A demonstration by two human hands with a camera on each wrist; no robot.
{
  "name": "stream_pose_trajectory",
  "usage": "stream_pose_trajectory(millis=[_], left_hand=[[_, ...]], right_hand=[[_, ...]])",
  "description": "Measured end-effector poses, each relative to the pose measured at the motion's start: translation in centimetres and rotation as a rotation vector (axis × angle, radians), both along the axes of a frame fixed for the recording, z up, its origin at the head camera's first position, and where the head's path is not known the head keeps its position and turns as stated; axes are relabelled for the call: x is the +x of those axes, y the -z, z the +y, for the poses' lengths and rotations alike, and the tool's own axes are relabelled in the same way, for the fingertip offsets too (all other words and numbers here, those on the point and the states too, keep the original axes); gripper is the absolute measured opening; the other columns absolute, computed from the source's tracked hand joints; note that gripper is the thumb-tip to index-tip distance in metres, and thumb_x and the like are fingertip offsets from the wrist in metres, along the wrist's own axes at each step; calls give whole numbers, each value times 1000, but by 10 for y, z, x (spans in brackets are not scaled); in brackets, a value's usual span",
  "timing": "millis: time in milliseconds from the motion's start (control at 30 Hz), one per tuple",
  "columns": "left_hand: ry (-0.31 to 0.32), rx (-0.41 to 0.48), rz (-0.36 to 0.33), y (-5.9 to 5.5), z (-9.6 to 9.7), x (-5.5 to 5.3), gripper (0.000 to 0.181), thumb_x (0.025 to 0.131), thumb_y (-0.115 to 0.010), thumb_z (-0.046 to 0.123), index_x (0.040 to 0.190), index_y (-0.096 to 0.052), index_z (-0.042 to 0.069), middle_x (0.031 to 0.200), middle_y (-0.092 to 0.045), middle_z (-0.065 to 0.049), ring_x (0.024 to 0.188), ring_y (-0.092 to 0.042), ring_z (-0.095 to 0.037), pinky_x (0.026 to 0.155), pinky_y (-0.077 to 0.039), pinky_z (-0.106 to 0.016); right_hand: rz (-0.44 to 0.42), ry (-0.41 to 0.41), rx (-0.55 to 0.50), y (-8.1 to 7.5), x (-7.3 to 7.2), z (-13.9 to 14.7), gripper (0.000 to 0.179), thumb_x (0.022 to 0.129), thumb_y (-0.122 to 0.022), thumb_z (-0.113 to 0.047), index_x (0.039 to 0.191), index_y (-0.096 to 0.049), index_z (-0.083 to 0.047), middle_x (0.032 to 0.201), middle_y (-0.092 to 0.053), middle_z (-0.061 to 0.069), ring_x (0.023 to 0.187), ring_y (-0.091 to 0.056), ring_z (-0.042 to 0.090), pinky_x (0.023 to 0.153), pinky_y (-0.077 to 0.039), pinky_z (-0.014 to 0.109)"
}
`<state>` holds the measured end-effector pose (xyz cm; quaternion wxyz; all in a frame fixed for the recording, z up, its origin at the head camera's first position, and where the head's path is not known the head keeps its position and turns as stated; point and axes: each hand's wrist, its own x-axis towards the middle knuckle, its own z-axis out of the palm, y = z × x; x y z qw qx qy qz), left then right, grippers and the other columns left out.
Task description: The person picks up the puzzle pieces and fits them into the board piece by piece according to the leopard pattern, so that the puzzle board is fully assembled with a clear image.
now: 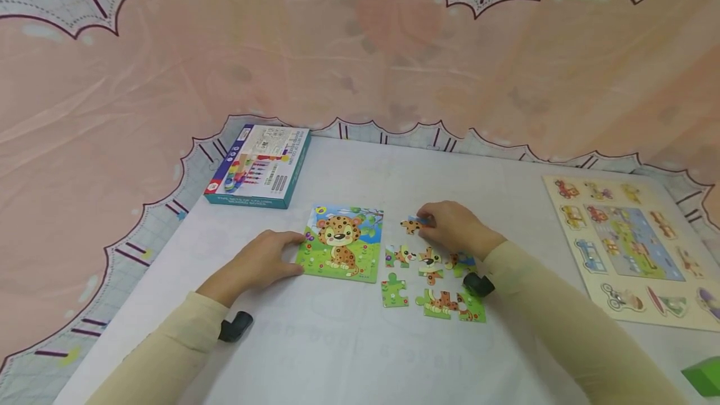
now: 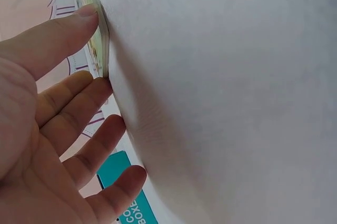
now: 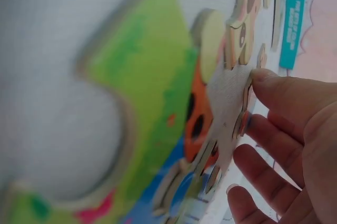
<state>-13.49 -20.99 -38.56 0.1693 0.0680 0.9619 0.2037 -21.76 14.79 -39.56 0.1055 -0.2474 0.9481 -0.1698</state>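
Note:
A square leopard picture board (image 1: pixel 340 245) lies flat on the white table. My left hand (image 1: pixel 264 261) rests at its left side, thumb and fingertips touching the edge; in the left wrist view the fingers (image 2: pixel 87 142) are spread and loosely bent. To the right, my right hand (image 1: pixel 454 230) pinches a spotted jigsaw piece (image 1: pixel 412 225) between thumb and fingers, low over the table. Below that hand lie several loose jigsaw pieces, among them a green corner piece (image 1: pixel 394 292) and a face piece (image 1: pixel 430 260). My right wrist partly covers the pieces on the right.
A flat teal-edged box (image 1: pixel 259 164) lies at the back left. On the right lies a wooden picture puzzle board (image 1: pixel 574 274) with vehicle and toy shapes. A green block (image 1: pixel 703 377) shows at the lower right corner. A patterned curtain (image 1: pixel 360 67) hangs behind the table.

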Motion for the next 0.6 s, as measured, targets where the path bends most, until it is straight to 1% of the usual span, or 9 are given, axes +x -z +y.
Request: stream_pose_trajectory(millis=[267, 400, 600], left_hand=[[9, 21, 14, 2, -2, 0, 61, 86, -81, 24, 140, -58, 6, 139, -56, -15, 132, -45, -40, 108, -38, -58], [6, 14, 9, 3, -3, 1, 61, 86, -81, 25, 140, -58, 7, 138, -56, -16, 132, -45, -40, 108, -38, -58], [1, 2, 7, 3, -2, 0, 62, 86, -81, 26, 140, -58, 7, 139, -56, -15, 131, -46, -39, 108, -39, -58]], right_hand=[[14, 2, 23, -1, -6, -9, 40, 96, -69, -26, 128, -64, -2, 119, -68, 11, 108, -62, 29, 98, -49, 46], [17, 7, 12, -1, -8, -12, 39, 96, -68, -25, 128, -64, -3, 120, -68, 11, 111, -61, 30, 99, -48, 47], [24, 10, -7, -8, -9, -20, 36, 97, -65, -24, 127, -66, -5, 119, -69, 10, 112, -61, 31, 100, -47, 48]])
